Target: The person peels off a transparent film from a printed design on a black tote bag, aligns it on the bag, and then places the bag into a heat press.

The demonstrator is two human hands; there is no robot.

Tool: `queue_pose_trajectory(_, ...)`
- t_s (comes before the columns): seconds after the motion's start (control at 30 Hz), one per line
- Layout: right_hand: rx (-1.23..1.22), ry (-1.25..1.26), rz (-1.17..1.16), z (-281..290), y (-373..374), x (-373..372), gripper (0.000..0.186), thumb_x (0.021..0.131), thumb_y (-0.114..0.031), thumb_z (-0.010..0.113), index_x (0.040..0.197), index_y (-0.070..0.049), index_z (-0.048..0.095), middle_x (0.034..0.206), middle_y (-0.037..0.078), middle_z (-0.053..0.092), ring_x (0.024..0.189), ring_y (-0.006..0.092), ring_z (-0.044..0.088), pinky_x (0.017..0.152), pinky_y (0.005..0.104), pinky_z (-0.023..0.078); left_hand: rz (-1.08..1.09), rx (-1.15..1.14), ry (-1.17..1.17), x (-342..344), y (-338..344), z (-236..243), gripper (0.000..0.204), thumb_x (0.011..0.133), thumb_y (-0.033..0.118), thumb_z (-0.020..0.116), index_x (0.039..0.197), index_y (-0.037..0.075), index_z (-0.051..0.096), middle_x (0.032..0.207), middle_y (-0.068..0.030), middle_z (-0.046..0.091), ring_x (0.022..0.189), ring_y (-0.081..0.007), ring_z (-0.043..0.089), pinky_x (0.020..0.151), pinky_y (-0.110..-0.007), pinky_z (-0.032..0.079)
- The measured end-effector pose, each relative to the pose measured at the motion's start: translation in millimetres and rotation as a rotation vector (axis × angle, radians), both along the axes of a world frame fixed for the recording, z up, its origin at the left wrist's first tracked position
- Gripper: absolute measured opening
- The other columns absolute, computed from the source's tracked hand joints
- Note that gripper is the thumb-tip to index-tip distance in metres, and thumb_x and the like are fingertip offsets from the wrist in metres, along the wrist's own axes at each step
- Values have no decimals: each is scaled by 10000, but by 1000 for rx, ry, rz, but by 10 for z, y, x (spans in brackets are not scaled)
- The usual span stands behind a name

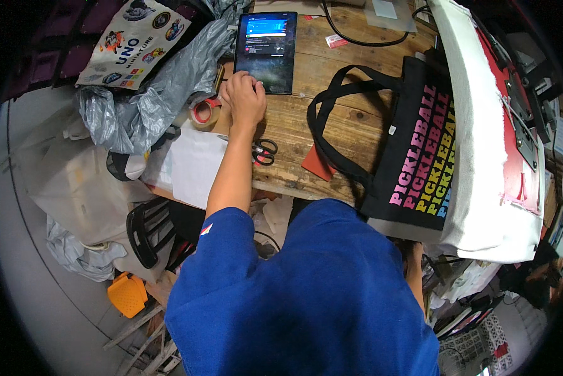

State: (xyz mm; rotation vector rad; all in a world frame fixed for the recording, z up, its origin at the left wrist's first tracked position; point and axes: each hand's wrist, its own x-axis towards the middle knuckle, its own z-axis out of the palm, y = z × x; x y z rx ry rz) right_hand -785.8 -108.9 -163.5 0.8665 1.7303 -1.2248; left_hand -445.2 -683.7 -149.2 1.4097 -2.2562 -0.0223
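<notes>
My left hand [244, 99] reaches forward over the wooden table. Its fingers are slightly bent and apart, resting at the lower left corner of a dark tablet [264, 59] with a lit screen. The hand grips nothing. Beside the left wrist lie a roll of tape [205, 113] with a red rim and black-handled scissors [265, 152]. My right forearm [414, 276] shows low at my right side, going in under the table's edge area; its hand is hidden. Above it, a black tote bag [385, 144] with colourful lettering lies flat, its handles spread leftward.
White paper sheets [200, 164] lie left of my forearm, beside crumpled grey plastic [150, 113] and a printed white bag [131, 47]. A white-covered machine [482, 156] with red parts borders the right. A reddish-brown piece [318, 163] and a black cable [363, 42] are on the wooden table [331, 53].
</notes>
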Motion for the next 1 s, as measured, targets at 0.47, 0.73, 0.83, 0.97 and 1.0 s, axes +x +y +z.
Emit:
queue_pose_trajectory(0.47, 336, 811, 185, 127, 628, -1036, 377, 922, -381, 640, 997, -17, 707, 854, 54, 655, 850, 202, 636, 812, 321, 494, -239, 1289, 221, -301, 1258, 1, 398, 985, 427, 553, 977, 42, 651, 1046, -158, 675, 878, -228, 644, 761, -385, 495)
queue_pose_trajectory(0.73, -117, 465, 427, 48, -144, -1990, 764, 838, -554, 724, 1253, 78, 615, 1164, 151, 671, 1034, 254, 632, 893, 391, 482, -155, 1546, 610, -1159, 2785, 474, 272, 947, 315, 680, 867, 58, 643, 768, 8, 605, 666, -79, 509, 598, -249, 398)
queue_pose_trajectory(0.83, 55, 707, 491, 316, -280, -1918, 602, 735, -368, 871, 1112, 57, 673, 1041, 141, 711, 942, 258, 668, 838, 378, 512, -151, 1207, 686, -1153, 2911, 664, 244, 929, 211, 696, 742, 79, 615, 708, 26, 578, 635, -59, 468, 546, -254, 368)
queue_pose_trajectory(0.97, 124, 1189, 169, 669, 345, -2141, 469, 707, -263, 888, 1027, 13, 685, 937, 152, 714, 858, 267, 679, 779, 378, 532, -538, 1266, 1259, -2162, 3036, 1349, 116, 974, 170, 616, 904, 78, 629, 878, 20, 633, 711, -101, 538, 657, -274, 461)
queue_pose_trajectory(1.0, -100, 1010, 168, 1217, 383, -1926, 453, 717, -216, 879, 1056, 6, 675, 953, 157, 707, 861, 264, 678, 774, 377, 538, -676, 870, 934, -2185, 2973, 1557, 169, 939, 119, 651, 1085, 37, 632, 1068, -101, 652, 973, -198, 635, 863, -349, 538)
